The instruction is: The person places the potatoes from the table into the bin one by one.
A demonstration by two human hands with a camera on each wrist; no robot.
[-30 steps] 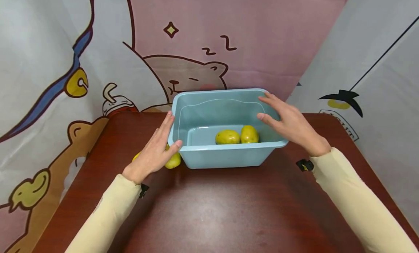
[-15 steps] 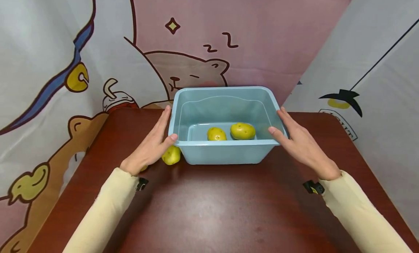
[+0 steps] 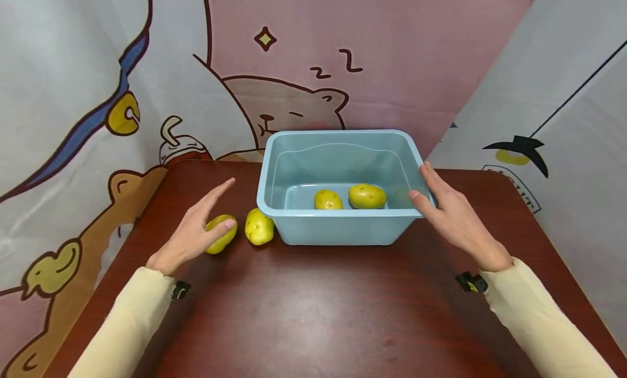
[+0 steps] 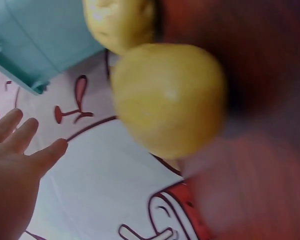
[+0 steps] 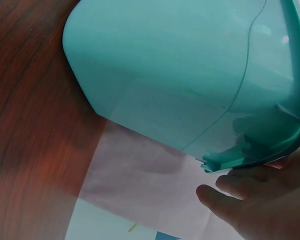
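Observation:
A light blue plastic tub (image 3: 338, 228) stands on the table with two yellow potatoes in it, one potato (image 3: 328, 199) left of the other potato (image 3: 367, 196). My right hand (image 3: 453, 217) lies at the tub's right rim, fingers extended along the outside and thumb over the edge. In the right wrist view, its fingertips (image 5: 217, 192) are right below the rim. Left of the tub, my left hand (image 3: 191, 234) has its fingers spread and holds nothing. It overlaps a potato (image 3: 221, 235) on the table; another potato (image 3: 259, 227) lies between that one and the tub.
The reddish-brown wooden table (image 3: 294, 313) extends toward me. Behind it hangs a printed cloth (image 3: 392, 57) with cartoon bears, close to the tub's back side.
The right hand has moved outward from over the tub to its right rim. My left hand has left the left rim and moved left, uncovering the potatoes there. Potatoes inside the tub have rolled.

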